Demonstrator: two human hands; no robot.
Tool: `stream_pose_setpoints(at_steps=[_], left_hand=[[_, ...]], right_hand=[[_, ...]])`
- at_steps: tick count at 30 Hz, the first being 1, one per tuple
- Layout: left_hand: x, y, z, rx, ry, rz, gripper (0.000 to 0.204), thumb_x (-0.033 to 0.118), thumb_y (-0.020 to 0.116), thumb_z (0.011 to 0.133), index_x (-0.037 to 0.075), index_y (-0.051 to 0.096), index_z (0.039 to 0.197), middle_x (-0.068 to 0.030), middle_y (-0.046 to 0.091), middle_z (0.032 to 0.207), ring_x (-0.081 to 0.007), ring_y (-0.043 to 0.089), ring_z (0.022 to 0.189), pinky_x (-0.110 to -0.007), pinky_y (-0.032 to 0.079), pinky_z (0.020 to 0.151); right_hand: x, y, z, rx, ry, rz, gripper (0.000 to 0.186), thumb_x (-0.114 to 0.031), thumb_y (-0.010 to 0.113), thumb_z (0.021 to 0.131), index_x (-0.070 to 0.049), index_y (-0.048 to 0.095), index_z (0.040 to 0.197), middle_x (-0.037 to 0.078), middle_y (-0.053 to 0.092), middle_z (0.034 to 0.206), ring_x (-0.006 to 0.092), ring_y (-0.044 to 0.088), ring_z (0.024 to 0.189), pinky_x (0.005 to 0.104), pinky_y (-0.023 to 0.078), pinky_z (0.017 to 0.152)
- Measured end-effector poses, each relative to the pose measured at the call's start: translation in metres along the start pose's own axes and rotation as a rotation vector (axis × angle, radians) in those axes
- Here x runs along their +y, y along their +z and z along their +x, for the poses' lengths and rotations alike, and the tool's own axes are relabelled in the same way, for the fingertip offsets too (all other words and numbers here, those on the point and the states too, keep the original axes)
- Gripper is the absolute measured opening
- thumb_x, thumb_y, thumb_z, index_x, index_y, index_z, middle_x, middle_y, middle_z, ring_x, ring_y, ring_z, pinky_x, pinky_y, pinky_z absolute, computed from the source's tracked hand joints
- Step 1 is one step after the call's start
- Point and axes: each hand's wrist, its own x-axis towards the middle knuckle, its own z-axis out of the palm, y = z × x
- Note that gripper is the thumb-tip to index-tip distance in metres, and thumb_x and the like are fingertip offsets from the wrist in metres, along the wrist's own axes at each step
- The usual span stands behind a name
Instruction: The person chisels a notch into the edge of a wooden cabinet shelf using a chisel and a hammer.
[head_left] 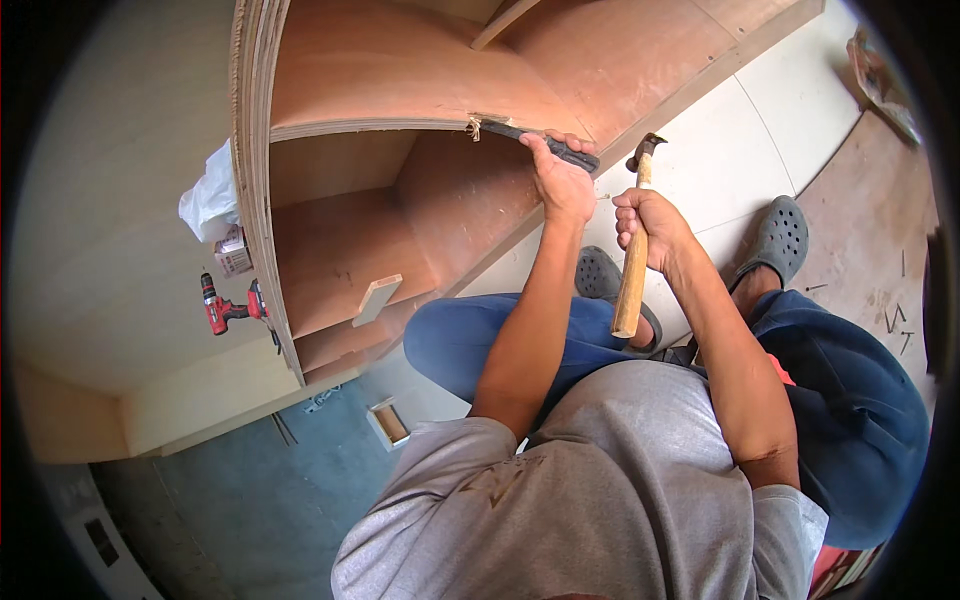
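My left hand (pixel 566 192) is closed round the black handle of a chisel (pixel 503 130). The tip of the chisel meets the plywood shelf edge (pixel 370 126), where pale splinters (pixel 474 128) curl up around a rough notch. My right hand (pixel 652 226) grips the wooden shaft of a claw hammer (pixel 630 290) partway along. Its dark metal head is up, close to the chisel's butt end but apart from it. Both hands are at the open front of a reddish plywood cabinet (pixel 430 60).
On the panel to the left lie a red cordless drill (pixel 230 310), a white plastic bag (pixel 210 195) and a small box (pixel 234 252). A short wood piece (pixel 378 299) sticks out from a lower shelf. Several nails (pixel 893 320) lie on a brown board (pixel 865 220) at the right.
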Motion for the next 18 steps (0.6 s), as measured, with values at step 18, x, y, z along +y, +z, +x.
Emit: stream_pose_setpoints(at_steps=[18], left_hand=[[0.008,-0.009,0.004,-0.025,0.044,0.053,0.054,0.067,0.051,0.097,0.013,0.049,0.095,-0.0019,0.048,0.082,-0.0155,0.048,0.078,-0.033,0.045,0.075]], right_hand=[[0.015,0.004,-0.001,-0.014,0.006,0.107,0.017,-0.009,0.057,0.091,-0.013,0.046,0.08,-0.004,0.042,0.059,0.0094,0.041,0.046,0.0271,0.042,0.045]])
